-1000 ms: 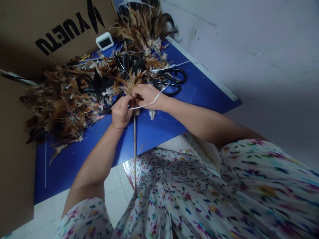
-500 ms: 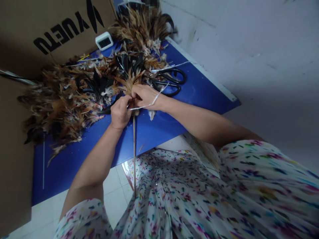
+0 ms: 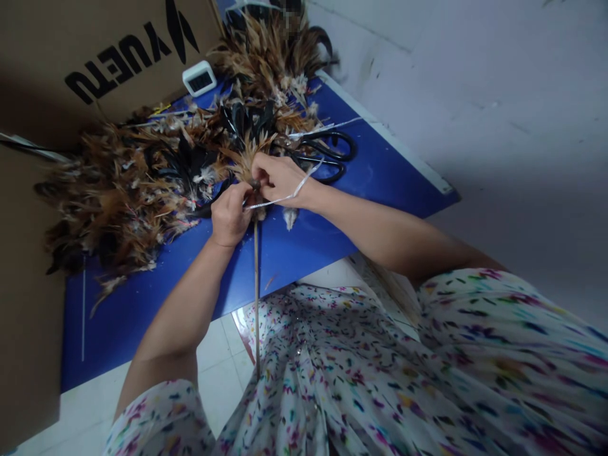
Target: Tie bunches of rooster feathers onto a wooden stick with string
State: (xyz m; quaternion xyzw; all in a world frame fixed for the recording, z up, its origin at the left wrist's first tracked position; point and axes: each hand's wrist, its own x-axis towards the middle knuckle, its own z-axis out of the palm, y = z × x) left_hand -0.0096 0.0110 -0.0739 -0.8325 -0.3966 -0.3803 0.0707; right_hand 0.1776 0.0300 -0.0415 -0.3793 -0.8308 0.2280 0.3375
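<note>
A thin stick runs from my lap up to a bunch of brown and black feathers at its upper end. My left hand is closed at the feathered end, thumb and fingers pinched on a white string. That string passes over my right wrist, its loose end pointing up. From the other side my right hand curls its fingers against the base of the feathers. What its fingertips pinch is hidden. Just beyond the right hand lie black-handled scissors, partly under feathers.
Heaps of loose feathers cover the left and back of the blue table. A white digital clock stands by a cardboard box at the back left. The wall closes off the right side.
My right hand has lifted slightly and its fingers have shifted a little at the feather base, showing more of the join. My left hand stays in place.
</note>
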